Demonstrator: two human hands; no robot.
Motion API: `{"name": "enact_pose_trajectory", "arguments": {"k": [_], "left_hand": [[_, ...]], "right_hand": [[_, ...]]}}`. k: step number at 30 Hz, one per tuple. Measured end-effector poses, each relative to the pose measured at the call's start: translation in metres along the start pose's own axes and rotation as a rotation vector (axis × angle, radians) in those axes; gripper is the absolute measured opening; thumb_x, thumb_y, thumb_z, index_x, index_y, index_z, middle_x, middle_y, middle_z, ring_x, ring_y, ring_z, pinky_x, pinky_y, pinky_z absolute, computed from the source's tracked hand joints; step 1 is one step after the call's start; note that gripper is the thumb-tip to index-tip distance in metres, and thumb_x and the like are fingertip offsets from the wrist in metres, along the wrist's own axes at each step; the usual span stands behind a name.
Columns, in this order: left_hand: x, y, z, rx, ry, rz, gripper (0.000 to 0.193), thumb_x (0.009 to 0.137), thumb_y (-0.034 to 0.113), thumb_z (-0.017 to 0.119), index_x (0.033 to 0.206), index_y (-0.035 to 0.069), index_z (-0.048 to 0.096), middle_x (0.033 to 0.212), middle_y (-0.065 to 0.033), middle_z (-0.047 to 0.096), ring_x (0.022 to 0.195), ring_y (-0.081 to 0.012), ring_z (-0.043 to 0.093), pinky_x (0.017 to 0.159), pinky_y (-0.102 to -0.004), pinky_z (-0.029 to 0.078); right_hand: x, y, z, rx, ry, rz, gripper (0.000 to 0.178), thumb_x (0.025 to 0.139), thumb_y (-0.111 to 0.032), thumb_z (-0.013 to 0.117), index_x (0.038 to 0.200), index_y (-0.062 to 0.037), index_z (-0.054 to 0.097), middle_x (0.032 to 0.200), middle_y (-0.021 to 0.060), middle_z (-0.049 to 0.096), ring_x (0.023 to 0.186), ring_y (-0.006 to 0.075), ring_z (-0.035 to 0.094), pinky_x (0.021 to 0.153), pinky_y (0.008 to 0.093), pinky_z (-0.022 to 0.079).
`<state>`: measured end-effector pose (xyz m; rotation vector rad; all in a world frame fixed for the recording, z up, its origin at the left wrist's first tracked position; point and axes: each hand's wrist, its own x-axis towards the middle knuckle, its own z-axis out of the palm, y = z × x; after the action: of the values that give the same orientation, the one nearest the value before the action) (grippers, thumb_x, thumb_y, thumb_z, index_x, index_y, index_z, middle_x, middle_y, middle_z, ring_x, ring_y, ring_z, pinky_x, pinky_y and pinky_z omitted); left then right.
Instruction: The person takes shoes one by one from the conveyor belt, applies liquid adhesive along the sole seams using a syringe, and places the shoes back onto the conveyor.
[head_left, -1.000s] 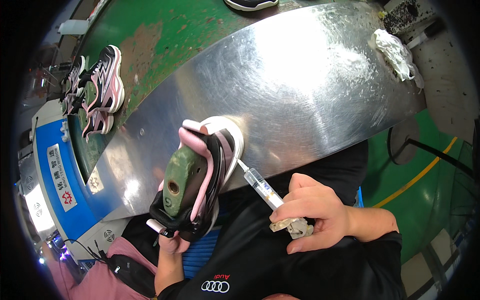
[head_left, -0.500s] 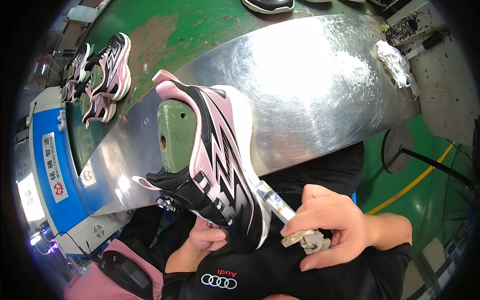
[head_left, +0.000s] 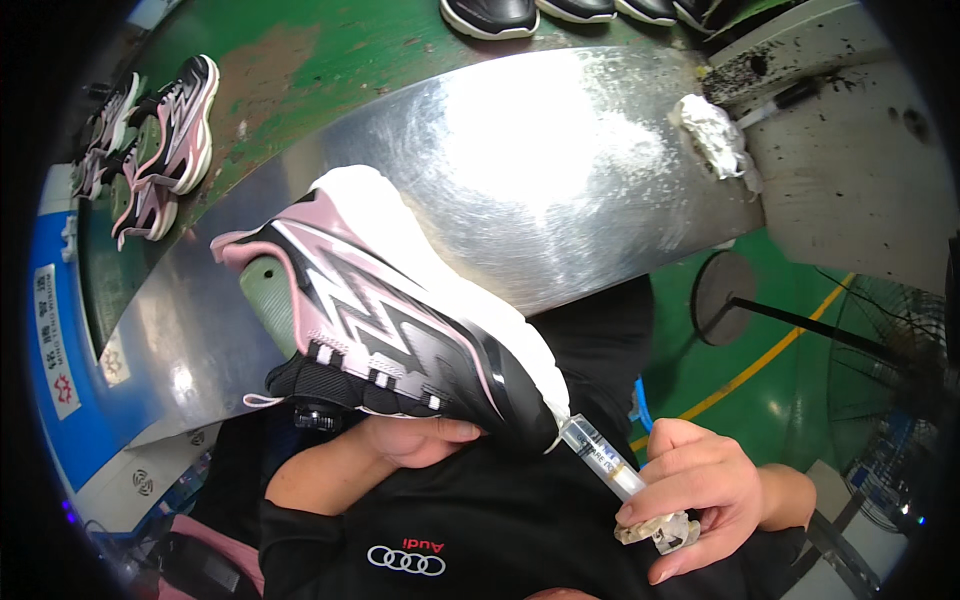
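A pink, black and white sneaker [head_left: 400,320] with a green shoe last [head_left: 272,300] inside is tilted on its side, its white sole facing up and to the right. My left hand [head_left: 418,440] grips it from below near the toe; part of those fingers is hidden behind the shoe. In my right hand [head_left: 700,490] is a clear syringe [head_left: 605,460], its tip at the sole's edge by the toe. Whitish, crusted material [head_left: 655,530] surrounds the syringe's rear end, between my fingers.
Beneath the shoe lies a shiny metal plate [head_left: 600,200] on a worn green bench [head_left: 330,60]. Similar sneakers [head_left: 180,125] stand at the far left, black shoes [head_left: 490,15] at the back. A crumpled white cloth [head_left: 712,135] lies at the plate's right end. A fan [head_left: 890,330] stands right.
The shoe has turned, with its heel swinging left and its sole showing more. The syringe tip has moved along the sole edge to the toe. The whole view has shifted somewhat.
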<state>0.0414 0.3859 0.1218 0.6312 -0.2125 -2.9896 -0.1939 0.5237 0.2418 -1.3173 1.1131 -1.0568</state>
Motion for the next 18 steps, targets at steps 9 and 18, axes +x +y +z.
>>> {"name": "enact_pose_trajectory", "arguments": {"k": [9,18], "left_hand": [[0.041,-0.004,-0.012,-0.019,-0.340,-0.013,0.047,0.083,-0.006,0.057,0.128,0.003,0.048,0.126,-0.0137,0.054,0.123,-0.0274,0.047,0.106,-0.0431,0.036],[0.062,0.003,0.018,-0.098,-0.219,0.037,0.032,0.083,-0.003,0.061,0.115,0.005,0.059,0.111,-0.0100,0.063,0.106,-0.0221,0.060,0.097,-0.0350,0.046]], "right_hand": [[-0.020,-0.016,-0.001,-0.245,0.079,-0.093,0.042,0.067,-0.038,0.081,0.093,-0.0063,0.069,0.079,0.0047,0.066,0.059,0.0146,0.037,0.053,0.0274,0.028],[-0.018,-0.011,0.006,-0.513,0.192,-0.188,0.038,0.067,-0.032,0.079,0.093,-0.0061,0.069,0.076,0.0014,0.061,0.055,0.0148,0.035,0.051,0.0272,0.027]]}}
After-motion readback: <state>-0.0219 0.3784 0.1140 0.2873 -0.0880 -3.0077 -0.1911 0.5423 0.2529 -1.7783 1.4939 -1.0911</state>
